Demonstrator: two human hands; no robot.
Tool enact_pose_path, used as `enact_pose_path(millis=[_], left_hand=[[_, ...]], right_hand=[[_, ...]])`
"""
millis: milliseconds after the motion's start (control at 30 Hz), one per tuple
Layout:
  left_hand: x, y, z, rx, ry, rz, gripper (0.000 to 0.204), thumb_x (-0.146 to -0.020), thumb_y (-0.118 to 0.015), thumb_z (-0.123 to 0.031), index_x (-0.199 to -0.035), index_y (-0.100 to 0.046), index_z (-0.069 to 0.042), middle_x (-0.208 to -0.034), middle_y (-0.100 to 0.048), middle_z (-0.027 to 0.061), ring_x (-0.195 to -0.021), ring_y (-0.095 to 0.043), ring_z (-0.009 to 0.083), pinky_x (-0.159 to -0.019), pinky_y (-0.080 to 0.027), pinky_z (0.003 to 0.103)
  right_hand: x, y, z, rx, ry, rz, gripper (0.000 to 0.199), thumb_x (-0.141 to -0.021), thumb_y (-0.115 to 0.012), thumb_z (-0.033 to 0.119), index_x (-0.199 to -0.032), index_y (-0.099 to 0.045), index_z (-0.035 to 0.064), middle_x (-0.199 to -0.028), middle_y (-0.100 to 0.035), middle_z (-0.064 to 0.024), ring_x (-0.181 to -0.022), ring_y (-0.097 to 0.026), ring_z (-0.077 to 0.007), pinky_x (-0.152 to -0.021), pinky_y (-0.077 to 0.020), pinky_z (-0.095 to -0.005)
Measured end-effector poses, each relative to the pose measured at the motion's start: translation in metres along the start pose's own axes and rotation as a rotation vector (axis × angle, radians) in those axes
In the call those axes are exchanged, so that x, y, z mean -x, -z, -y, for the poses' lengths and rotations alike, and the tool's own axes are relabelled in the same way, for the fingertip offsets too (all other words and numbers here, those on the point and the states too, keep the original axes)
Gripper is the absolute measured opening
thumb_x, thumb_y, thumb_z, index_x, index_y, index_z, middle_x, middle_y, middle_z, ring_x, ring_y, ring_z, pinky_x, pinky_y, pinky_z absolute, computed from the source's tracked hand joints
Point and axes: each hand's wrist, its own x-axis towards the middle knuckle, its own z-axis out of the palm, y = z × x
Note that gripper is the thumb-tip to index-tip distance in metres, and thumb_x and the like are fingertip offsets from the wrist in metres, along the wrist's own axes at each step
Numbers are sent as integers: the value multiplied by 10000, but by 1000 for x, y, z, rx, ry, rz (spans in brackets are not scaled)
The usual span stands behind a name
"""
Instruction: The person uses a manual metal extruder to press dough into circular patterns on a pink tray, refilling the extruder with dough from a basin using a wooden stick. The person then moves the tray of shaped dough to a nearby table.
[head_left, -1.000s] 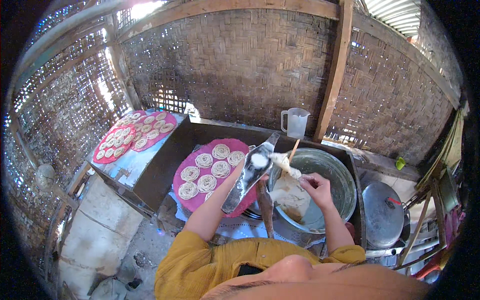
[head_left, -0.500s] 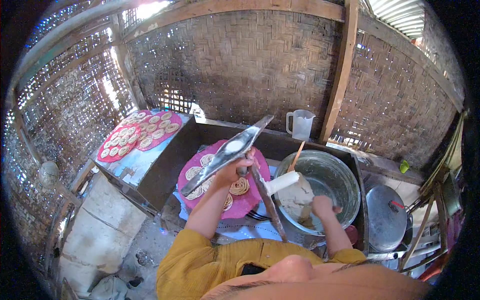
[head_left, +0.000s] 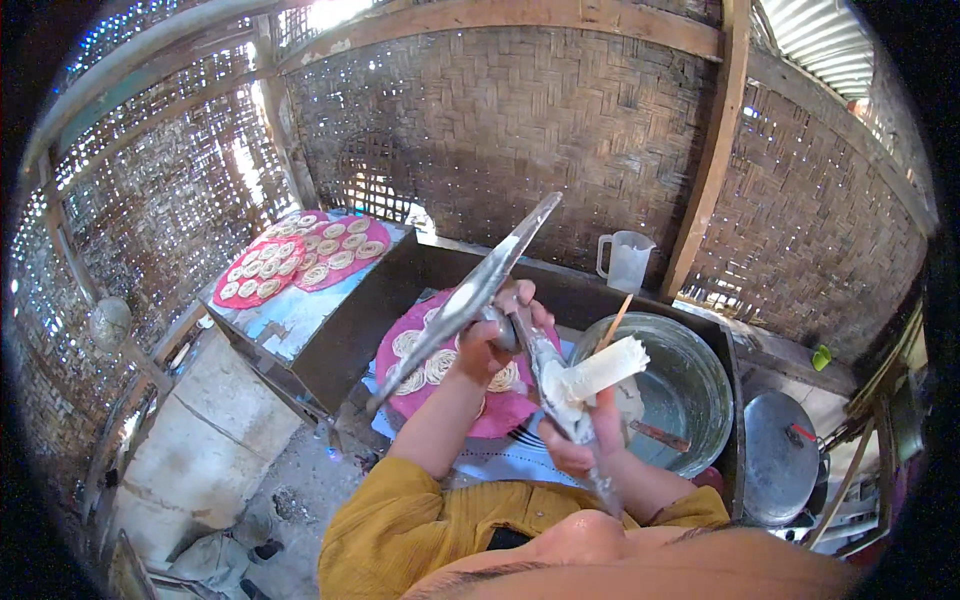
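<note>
My left hand (head_left: 500,325) is closed around the handles of a two-part wooden press, its long flat bar (head_left: 470,290) tilted steeply. The press's second bar (head_left: 545,365), smeared with dough, carries a white dough-coated cylinder (head_left: 605,368) pointing right. My right hand (head_left: 585,440) is closed on this second bar near its lower end. Under the press lies a round pink sheet (head_left: 505,415) bearing several coiled dough strands (head_left: 438,367). To the right stands a metal basin (head_left: 715,375) with pale dough, partly hidden by the cylinder and my right hand.
A wooden handle (head_left: 617,318) and a brown stick (head_left: 662,436) show in the basin. Behind it stands a clear jug (head_left: 629,262). More dough coils lie on pink sheets (head_left: 345,262) at left. A lidded pot (head_left: 778,455) is at right, a woven wall (head_left: 500,140) behind.
My right hand has left the basin and moved left onto the press's dough-smeared bar. The press's long bar has tipped steeper. The whole view has shifted slightly.
</note>
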Motion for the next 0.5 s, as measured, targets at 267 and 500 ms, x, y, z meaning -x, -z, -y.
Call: enact_pose_path(millis=[267, 500], left_hand=[[44, 48, -29, -991, 171, 254, 721, -665, -707, -130, -1265, -321, -24, -1292, -397, 129, -1192, -374, 207, -1001, -269, 333], [55, 36, -29, -1125, 326, 18, 684, -585, -757, -155, -1180, -442, -31, -1113, -556, 96, -1082, -493, 205, -956, -335, 347]], right_hand=[[4, -52, 39, 897, 339, -491, 835, -710, -542, 571, -1207, -339, -69, -858, -567, -157, -404, -429, -88, -304, -302, -183], [-11, -58, 41, 1416, 569, -691, 955, -623, -743, 311, -1339, -170, 44, -1154, -431, -185, -908, -529, -237, -709, -465, -315]])
